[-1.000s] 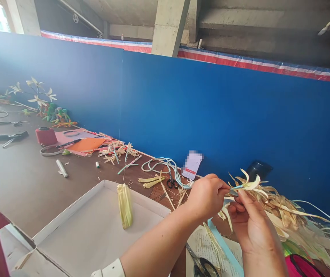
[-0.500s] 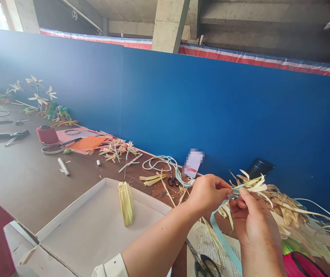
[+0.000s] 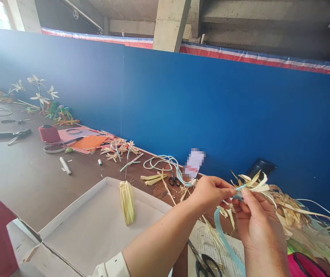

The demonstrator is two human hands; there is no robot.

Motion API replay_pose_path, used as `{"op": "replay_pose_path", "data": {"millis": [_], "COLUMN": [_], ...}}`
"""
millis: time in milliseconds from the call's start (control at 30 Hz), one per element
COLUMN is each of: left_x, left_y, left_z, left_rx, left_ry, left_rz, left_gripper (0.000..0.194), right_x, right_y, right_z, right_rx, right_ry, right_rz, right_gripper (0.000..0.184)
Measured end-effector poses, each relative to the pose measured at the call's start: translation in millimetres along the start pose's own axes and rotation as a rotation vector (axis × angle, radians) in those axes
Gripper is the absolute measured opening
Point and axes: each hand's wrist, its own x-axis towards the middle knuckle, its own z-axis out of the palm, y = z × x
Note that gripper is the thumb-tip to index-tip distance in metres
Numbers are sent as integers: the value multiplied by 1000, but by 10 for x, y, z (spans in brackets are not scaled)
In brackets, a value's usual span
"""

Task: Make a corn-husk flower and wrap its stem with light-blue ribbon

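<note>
A corn-husk flower with pale pointed petals is held between my two hands at the right. My left hand is closed, its thumb and fingertips pinching the flower's stem, which is wrapped in light blue. Close beside it, my right hand is closed around the stem just below the petals, thumb on top. A light blue tape hangs in a curve below the hands; its upper end is hidden by the fingers. Beneath the hands, black-handled scissors lie on a printed sheet with husk strips.
A white tray holds one folded husk. A pile of dry husks lies right of my hands. Along the blue partition are a phone, a cable, small scissors, finished husk flowers and a red thread spool.
My hands, with the flower between them, have shifted slightly right in the view. The fingers have moved a little on the stem, and the hanging tape curves differently.
</note>
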Motion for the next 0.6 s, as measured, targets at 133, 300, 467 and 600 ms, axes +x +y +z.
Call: {"op": "replay_pose_path", "data": {"millis": [133,300,467,600], "left_x": [-2,-10,-30,-21], "left_y": [-18,-31,-11,-25], "left_z": [51,74,45,20], "left_rx": [27,108,227,246], "left_ry": [63,52,64,32], "left_rz": [55,90,131,111], "left_gripper": [10,14,17,23], "right_x": [-25,-54,-4,56], "right_y": [20,28,71,127], "right_z": [-11,-11,-90,-197], "right_rx": [-36,-76,-193,-310], "right_ry": [-67,-41,69,54], "right_rz": [-16,21,-45,-94], "right_gripper": [22,24,31,40]}}
